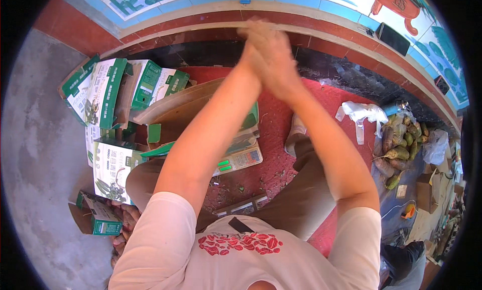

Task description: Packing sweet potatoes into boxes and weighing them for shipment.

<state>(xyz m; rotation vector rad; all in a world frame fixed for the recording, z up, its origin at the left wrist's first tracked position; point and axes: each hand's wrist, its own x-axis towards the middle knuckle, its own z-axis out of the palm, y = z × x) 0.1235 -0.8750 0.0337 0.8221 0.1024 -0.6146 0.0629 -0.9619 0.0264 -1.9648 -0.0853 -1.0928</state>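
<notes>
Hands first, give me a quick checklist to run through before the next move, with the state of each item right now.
1. Both hands free: ok. The left hand and right hand are pressed together, raised in front, holding nothing visible.
2. Grip detail: cannot tell. The hands are motion-blurred.
3. Green and white printed cardboard cartons within view: ok. They lie flattened and stacked at the left on the grey concrete floor.
4. Brown cardboard flap: ok. It lies over the carton pile, under the left forearm.
5. Red mat: not ok. Small scraps litter it.
6. Pile of green and brown vegetables at the right: ok, apart from both hands.
</notes>
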